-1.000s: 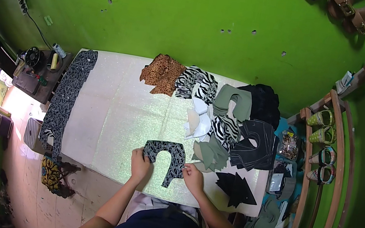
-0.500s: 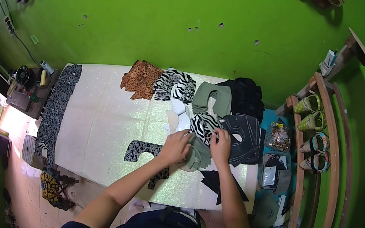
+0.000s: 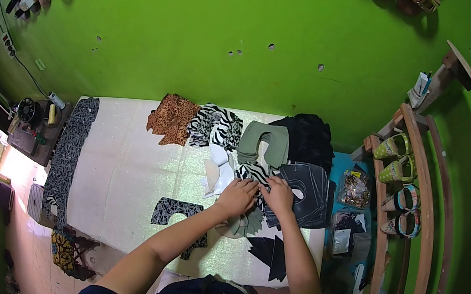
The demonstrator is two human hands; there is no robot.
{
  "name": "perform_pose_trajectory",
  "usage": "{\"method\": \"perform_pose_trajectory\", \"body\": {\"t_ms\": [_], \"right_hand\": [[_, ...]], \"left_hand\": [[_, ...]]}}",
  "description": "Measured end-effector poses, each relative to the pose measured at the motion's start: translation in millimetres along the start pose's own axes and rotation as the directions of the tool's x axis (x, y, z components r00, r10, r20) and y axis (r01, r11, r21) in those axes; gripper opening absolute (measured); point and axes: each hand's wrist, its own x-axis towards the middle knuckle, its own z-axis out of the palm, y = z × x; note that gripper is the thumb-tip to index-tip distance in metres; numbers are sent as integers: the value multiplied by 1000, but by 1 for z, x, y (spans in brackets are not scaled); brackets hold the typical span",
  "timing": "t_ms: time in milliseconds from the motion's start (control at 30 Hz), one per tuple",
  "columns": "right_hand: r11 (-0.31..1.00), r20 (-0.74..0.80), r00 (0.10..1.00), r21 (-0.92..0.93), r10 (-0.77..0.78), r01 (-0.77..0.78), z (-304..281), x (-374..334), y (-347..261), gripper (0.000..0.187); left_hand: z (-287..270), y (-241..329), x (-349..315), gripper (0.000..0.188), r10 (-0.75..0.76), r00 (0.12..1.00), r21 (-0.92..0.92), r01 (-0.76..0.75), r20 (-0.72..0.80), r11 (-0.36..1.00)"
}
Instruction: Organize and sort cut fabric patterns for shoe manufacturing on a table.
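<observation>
Green wall (image 3: 192, 34), white worktable (image 3: 113, 170) | zebra-print cut pieces (image 3: 253, 170): right half, just near of olive U-shaped pieces (image 3: 278, 143) | left hand (image 3: 238, 196), right hand (image 3: 278, 195): fingers on zebra-print, pinching or loose indiscernible | black-and-grey patterned piece (image 3: 167, 210): near, left of hands

The left grip (image 3: 237, 197) and right grip (image 3: 279, 196) partly hide the zebra-print pieces (image 3: 251, 171).

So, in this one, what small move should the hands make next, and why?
Probably pinch and lift an edge of the nearer black-and-white zebra-print, fabric-like piece: the left hand and right hand are close together over it, while the black-and-grey patterned, arch-shaped piece lies in neither hand.
</observation>
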Motion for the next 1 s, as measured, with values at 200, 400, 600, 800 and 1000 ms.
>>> {"method": "perform_pose_trajectory", "body": {"t_ms": [200, 400, 600, 800, 1000], "right_hand": [[977, 82, 990, -166, -118, 131, -3, 5, -5, 28], [962, 12, 988, -224, -154, 153, 6, 8, 0, 16], [965, -188, 958, -191, -216, 180, -8, 11, -4, 8], [827, -196, 808, -233, -555, 512, -28, -7, -35, 14], [779, -85, 775, -117, -626, 616, -14, -26, -69, 26]], "left_hand": [[2, -1, -7, 45, -32, 999, -50, 32, -1, 998], [-1, 3, -5, 45, -65, 998, -51, 65, 8, 997], [-5, -3, -10, 39, -244, 970, -377, 228, 4, 898], [-50, -32, -16, 47, -389, 630, -693, 351, 672, -630], [-35, -78, -85, 20, -402, 679, -770, 406, 615, -491]]}}
